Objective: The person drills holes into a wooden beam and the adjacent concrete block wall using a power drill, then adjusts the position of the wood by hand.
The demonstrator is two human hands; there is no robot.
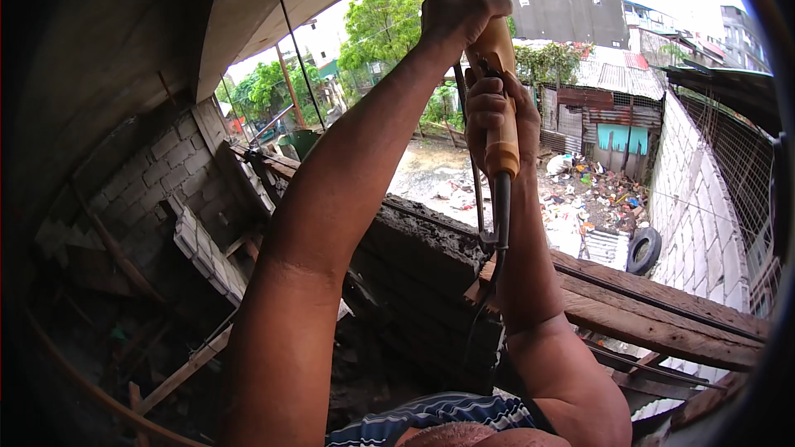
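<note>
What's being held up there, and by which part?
A tan power tool: the left hand grips its upper body, the right hand its lower end, above the cord.

The power tool (497, 43) runs through the left grip (460, 16) above the right grip (498, 116); planks (654, 314) lie below-right of both, a tyre (643, 251) beyond, trees (377, 29) behind-left.

1. The left upper arm (277, 356) enters at the lower edge; the left forearm (360, 153) slants up and rightward.
2. The left hand (455, 21), higher in view, is clenched in a grip, its thumb (499, 5) pointing right.
3. The right forearm (530, 257) stands nearly upright above the right elbow (537, 323).
4. The right hand (486, 108) grips just below, fingers curled.
5. Both forearms are bare.
</note>
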